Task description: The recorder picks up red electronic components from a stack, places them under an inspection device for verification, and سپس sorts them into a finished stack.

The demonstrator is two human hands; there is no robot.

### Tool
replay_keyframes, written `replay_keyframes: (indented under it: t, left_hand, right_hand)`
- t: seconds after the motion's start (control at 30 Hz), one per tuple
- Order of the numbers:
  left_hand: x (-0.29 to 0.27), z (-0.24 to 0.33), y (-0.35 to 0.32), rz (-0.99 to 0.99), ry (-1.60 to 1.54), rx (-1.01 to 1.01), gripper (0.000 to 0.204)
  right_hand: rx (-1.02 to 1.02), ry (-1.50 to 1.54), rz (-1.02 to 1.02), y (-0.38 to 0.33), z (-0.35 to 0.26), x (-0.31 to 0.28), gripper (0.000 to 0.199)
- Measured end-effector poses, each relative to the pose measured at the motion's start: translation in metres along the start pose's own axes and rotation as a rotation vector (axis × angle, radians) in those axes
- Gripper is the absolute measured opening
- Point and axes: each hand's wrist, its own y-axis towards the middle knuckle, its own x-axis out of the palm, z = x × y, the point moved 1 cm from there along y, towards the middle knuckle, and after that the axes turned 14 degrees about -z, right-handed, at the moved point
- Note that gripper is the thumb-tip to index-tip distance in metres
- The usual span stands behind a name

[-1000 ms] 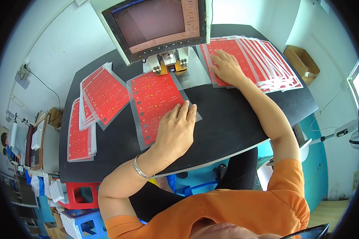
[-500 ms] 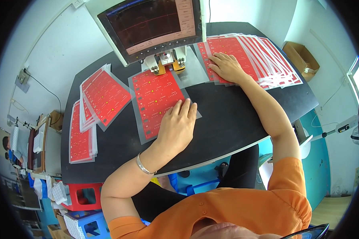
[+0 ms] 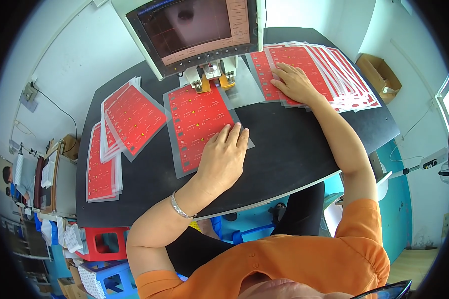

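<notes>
My left hand point(image 3: 222, 158) lies flat, fingers stretched out, on the lower right part of a red printed sheet point(image 3: 192, 117) with clear margins. The far edge of this sheet sits beneath the yellow-tipped head point(image 3: 215, 82) of a machine. At the right, my right hand point(image 3: 298, 85) rests with fingers extended on the left part of a fanned pile of similar red sheets point(image 3: 329, 74). Neither hand grips anything.
Above the head stands a monitor point(image 3: 189, 30) showing a dark blurred spot. More red sheets point(image 3: 134, 119) overlap on the left of the black table point(image 3: 279, 144). A metal plate point(image 3: 245, 87) lies beside the head. A cardboard box point(image 3: 379, 74) stands beyond the right edge.
My right hand has slid slightly to the right over the pile. My left hand stays in place on its sheet. The monitor's picture has changed from plain dark to one with a dark spot.
</notes>
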Motion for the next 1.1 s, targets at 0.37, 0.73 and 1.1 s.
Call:
replay_keyframes:
  t: [0.37, 0.73, 1.1]
  left_hand:
    - [-0.011, -0.001, -0.004, 0.001, -0.065, -0.030, 0.039]
    - [0.020, -0.055, 0.027, 0.059, -0.037, -0.079, 0.036]
    - [0.033, -0.074, 0.034, 0.072, -0.054, -0.106, 0.041]
  right_hand:
    - [-0.201, 0.112, -0.078, 0.011, -0.037, 0.005, 0.049]
    - [-0.096, 0.054, -0.040, 0.004, -0.015, 0.004, 0.048]
    - [-0.104, 0.041, -0.039, 0.005, -0.015, 0.004, 0.047]
